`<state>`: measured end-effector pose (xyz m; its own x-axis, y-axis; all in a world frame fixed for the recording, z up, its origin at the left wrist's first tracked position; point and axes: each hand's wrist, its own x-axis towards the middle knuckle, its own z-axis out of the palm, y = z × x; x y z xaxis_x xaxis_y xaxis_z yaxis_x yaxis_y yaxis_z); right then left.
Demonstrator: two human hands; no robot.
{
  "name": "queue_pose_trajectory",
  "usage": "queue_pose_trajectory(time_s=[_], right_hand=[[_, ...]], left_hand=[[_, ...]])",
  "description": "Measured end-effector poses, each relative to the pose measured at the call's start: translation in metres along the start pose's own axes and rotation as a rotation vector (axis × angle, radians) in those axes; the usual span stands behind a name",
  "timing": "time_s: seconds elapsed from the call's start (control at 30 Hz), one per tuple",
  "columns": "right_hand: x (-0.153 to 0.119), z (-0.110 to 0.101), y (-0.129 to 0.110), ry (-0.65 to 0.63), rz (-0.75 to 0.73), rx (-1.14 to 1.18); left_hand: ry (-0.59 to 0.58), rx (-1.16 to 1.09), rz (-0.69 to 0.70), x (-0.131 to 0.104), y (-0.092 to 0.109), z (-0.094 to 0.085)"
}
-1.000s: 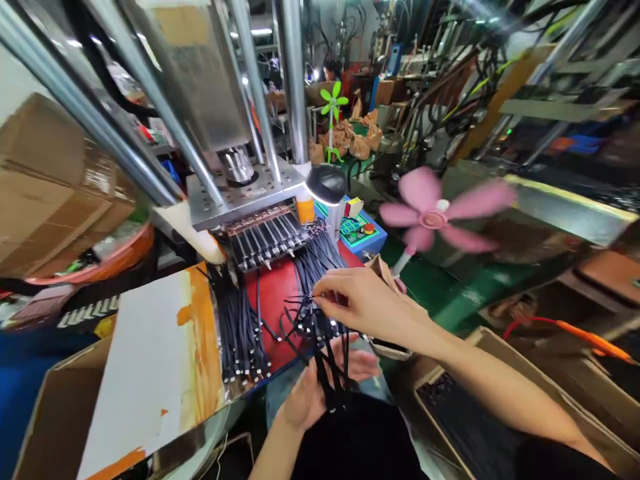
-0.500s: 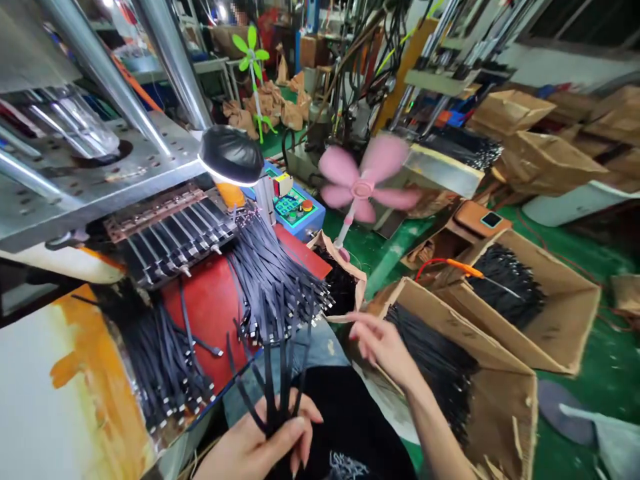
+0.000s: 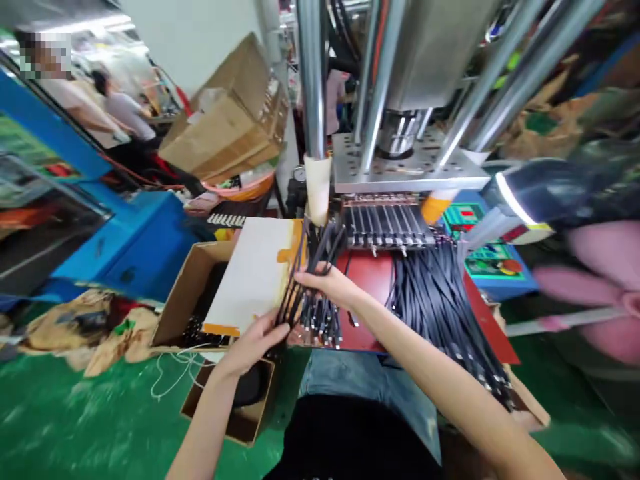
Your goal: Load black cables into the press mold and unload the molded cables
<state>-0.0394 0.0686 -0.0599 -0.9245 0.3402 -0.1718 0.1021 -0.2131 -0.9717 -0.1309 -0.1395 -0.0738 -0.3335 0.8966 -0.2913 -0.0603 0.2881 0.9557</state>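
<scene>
Black cables run upright between my hands at the left end of the red table. My left hand is closed around their lower part. My right hand is at their upper part, its fingers bent round some cables. Beneath and beside it lies a pile of black cables with metal plugs. A larger spread of cables covers the table's right side. Behind, a metal mould holding a row of cables sits under the press.
A white board with orange tape lies over a cardboard box on the left. A steel press stands ahead. On the right are a lamp and a pink fan. People stand at the back left.
The view has swung left. My left hand has carried its cables to the table's left end, and my right hand has come over from the right to those cables.
</scene>
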Motion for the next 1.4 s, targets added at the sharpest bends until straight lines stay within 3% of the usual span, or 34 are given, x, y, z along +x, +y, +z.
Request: queue_pose_trajectory(time_s=[0.07, 0.1, 0.17, 0.23, 0.3, 0.37, 0.43, 0.53, 0.6, 0.63, 0.73, 0.8, 0.83, 0.9, 1.03, 1.23, 1.4], right_hand=[[0.05, 0.01, -0.014, 0.055, 0.009, -0.17], [0.066, 0.012, -0.019, 0.093, 0.022, -0.232], [0.073, 0.007, -0.023, 0.173, 0.058, -0.327], [0.049, -0.005, -0.016, 0.269, 0.081, -0.437], [0.003, -0.016, -0.001, 0.359, 0.104, -0.652], [-0.044, -0.016, 0.016, 0.401, 0.206, -1.07], [-0.076, -0.009, 0.029, 0.38, 0.41, -1.326], [-0.101, 0.003, 0.037, 0.341, 0.591, -1.382], [-0.122, 0.003, 0.037, 0.308, 0.544, -1.316], [-0.137, 0.002, 0.036, 0.263, 0.497, -1.247], [-0.188, -0.006, 0.037, 0.089, 0.409, -0.923], [-0.212, -0.011, 0.046, 0.027, 0.462, -0.612], [-0.217, -0.013, 0.053, 0.055, 0.501, -0.426], [-0.216, -0.013, 0.069, 0.235, 0.532, -0.029], [-0.196, -0.004, 0.092, 0.683, 0.353, 0.493], [-0.194, 0.004, 0.087, 0.939, 0.219, 0.734], [-0.198, -0.001, 0.084, 0.98, 0.165, 0.737]], left_hand=[[0.346, -0.04, 0.022, 0.006, -0.011, -0.015], [0.458, -0.047, 0.022, 0.011, -0.016, -0.021], [0.565, -0.041, 0.009, 0.019, -0.025, -0.026], [0.604, 0.011, 0.007, 0.02, -0.032, -0.025], [0.683, 0.166, 0.08, 0.011, -0.033, -0.015], [0.729, 0.34, 0.213, -0.006, -0.03, 0.002], [0.584, 0.37, 0.267, -0.025, -0.025, 0.023], [0.075, 0.157, 0.087, -0.04, -0.022, 0.059], [-0.189, -0.074, -0.058, -0.037, -0.024, 0.084], [-0.244, -0.214, -0.113, -0.032, -0.025, 0.096], [-0.178, -0.607, -0.212, -0.009, -0.024, 0.13], [-0.122, -0.677, -0.22, 0.004, -0.02, 0.143], [-0.131, -0.635, -0.205, 0.007, -0.017, 0.147], [-0.169, -0.459, -0.157, 0.01, -0.013, 0.146], [-0.145, -0.132, -0.102, 0.008, -0.012, 0.137], [-0.117, 0.118, -0.063, 0.013, -0.014, 0.14], [-0.117, 0.165, -0.044, 0.017, -0.01, 0.147]])
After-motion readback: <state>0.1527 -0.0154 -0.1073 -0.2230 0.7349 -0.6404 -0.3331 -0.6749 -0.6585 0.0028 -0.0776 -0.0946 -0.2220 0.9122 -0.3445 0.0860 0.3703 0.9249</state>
